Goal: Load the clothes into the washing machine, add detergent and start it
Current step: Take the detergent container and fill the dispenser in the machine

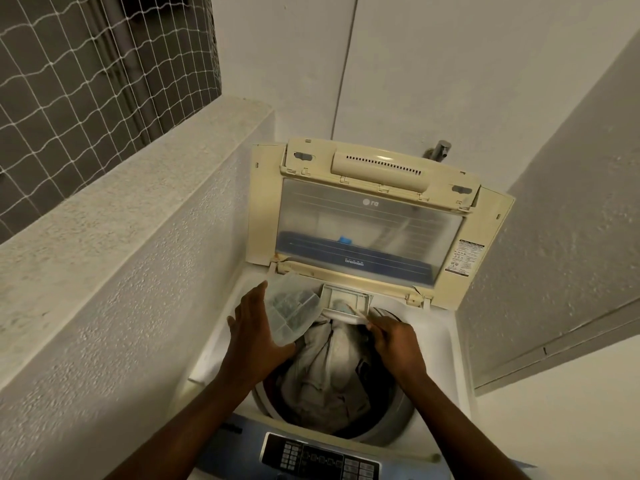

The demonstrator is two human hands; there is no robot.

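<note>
Above the clothes [325, 372], left grip [258, 327] grasps tray [292, 311]; right grip [388, 336] pinches drawer [346, 304].

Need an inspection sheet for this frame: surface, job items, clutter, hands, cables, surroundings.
Surface: washer top, white; lid raised upright at the back.
Job's things: clothes fill the drum; detergent drawer pulled out at the back rim; control panel nearest the camera.
Clutter: translucent compartmented tray over the drum's left edge.
Hands: left hand holds the tray; right hand pinches the drawer's front edge.
Cables: nothing seen.
Surroundings: rough plaster ledge left, netting above it, tap behind the lid, wall right.
</note>
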